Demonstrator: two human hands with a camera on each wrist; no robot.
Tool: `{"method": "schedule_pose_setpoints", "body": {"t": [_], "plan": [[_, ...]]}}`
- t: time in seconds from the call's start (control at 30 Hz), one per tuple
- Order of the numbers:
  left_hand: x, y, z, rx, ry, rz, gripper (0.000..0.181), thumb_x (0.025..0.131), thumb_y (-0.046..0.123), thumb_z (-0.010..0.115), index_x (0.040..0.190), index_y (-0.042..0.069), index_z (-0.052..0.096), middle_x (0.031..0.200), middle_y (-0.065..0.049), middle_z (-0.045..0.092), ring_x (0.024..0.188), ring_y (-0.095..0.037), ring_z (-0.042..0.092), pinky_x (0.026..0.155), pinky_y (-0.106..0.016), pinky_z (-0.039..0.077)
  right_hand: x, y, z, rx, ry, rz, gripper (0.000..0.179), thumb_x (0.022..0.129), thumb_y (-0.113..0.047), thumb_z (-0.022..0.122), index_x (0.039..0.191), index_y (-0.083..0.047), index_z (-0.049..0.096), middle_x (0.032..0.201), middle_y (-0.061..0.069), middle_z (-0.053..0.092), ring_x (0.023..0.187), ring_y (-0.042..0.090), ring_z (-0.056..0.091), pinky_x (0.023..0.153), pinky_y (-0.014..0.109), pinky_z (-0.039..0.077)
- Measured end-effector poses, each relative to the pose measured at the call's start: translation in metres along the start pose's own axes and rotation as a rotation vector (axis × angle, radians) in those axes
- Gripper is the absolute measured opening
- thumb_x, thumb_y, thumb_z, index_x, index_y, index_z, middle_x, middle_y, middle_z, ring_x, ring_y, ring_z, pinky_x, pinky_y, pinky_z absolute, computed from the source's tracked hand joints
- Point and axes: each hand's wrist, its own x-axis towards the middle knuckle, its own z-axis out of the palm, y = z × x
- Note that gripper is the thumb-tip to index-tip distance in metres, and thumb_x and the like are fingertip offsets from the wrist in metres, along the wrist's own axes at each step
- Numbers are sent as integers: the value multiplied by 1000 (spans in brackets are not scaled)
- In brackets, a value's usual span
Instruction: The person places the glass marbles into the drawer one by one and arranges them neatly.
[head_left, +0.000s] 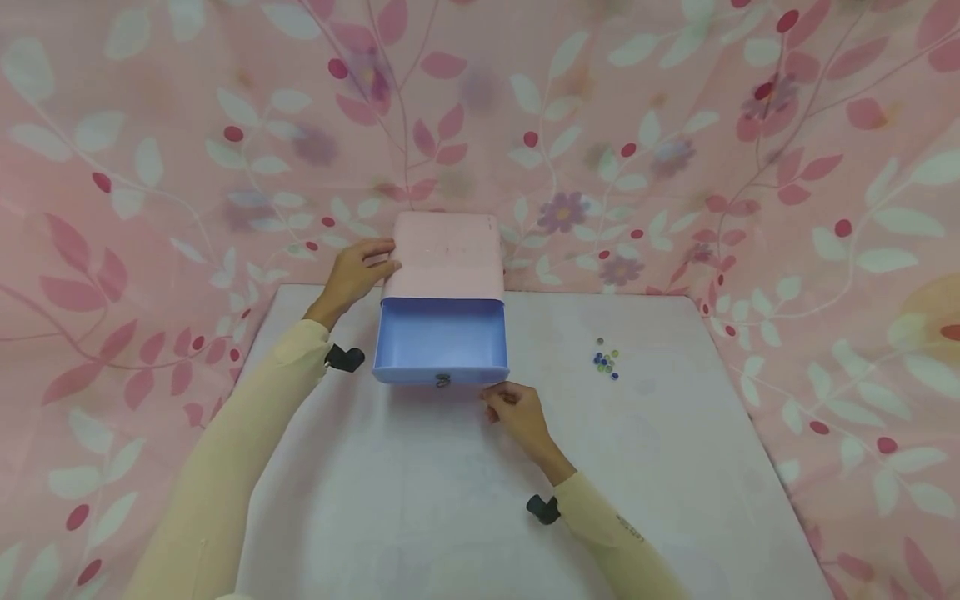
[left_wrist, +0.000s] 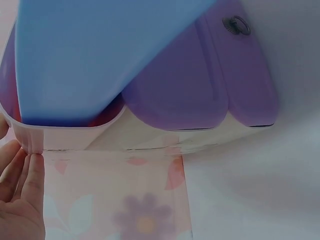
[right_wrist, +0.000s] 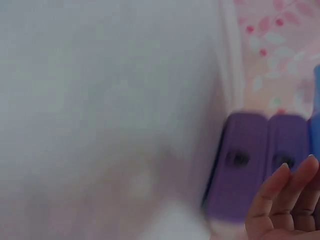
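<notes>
A small drawer cabinet with a pink top stands at the back of the table, its blue top drawer pulled out, bare inside. My left hand rests against the cabinet's left side, fingertips pressing the lower edge of its shell in the left wrist view. Below the blue drawer are two purple drawers, pushed in, each with a ring pull. Just under the right front corner of the blue drawer is my right hand, its fingers loosely bent and holding nothing.
Several glass marbles in blue, green and clear lie in a cluster to the right of the cabinet on the white table. Pink floral cloth hangs behind and on both sides, close at the cabinet's back.
</notes>
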Motion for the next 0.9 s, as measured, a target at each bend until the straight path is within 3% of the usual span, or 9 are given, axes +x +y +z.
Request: {"method": "schedule_pose_setpoints", "body": {"t": [0.1, 0.23, 0.43, 0.63, 0.9], "plan": [[0, 1, -1, 10, 1, -6, 55, 91, 33, 70, 139, 10, 54, 143, -8, 50, 132, -26, 47, 106, -41, 43, 8, 11, -30, -180, 104, -62, 13, 91, -3, 61, 91, 1, 73, 75, 15, 69, 61, 16, 64, 57, 26, 58], [-1, 1, -1, 2, 3, 0, 55, 91, 32, 70, 139, 10, 55, 143, -8, 50, 132, -29, 47, 105, -43, 43, 21, 18, -79, -405, 226, -103, 10, 89, -8, 64, 90, -3, 73, 75, 8, 70, 62, 17, 64, 55, 24, 54], [-2, 0, -2, 4, 7, -11, 55, 91, 33, 70, 139, 10, 55, 143, -9, 50, 132, -32, 46, 105, -44, 44, 37, 22, -152, -725, 320, -131, 14, 89, -11, 64, 96, -1, 70, 82, 9, 68, 73, 23, 62, 65, 33, 52], [-3, 0, -2, 3, 8, -10, 55, 92, 32, 70, 139, 10, 54, 143, -9, 49, 132, -34, 46, 104, -44, 44, 42, 32, -192, -780, 317, -13, 22, 87, -8, 63, 106, 4, 67, 94, 17, 68, 85, 31, 65, 72, 43, 55], [-2, 1, 0, -3, 4, -8, 54, 92, 30, 70, 139, 9, 54, 142, -10, 50, 131, -32, 47, 103, -44, 45, 44, 47, -206, -754, 347, 165, 29, 87, -12, 63, 110, 5, 65, 104, 21, 64, 92, 34, 59, 77, 43, 51]]}}
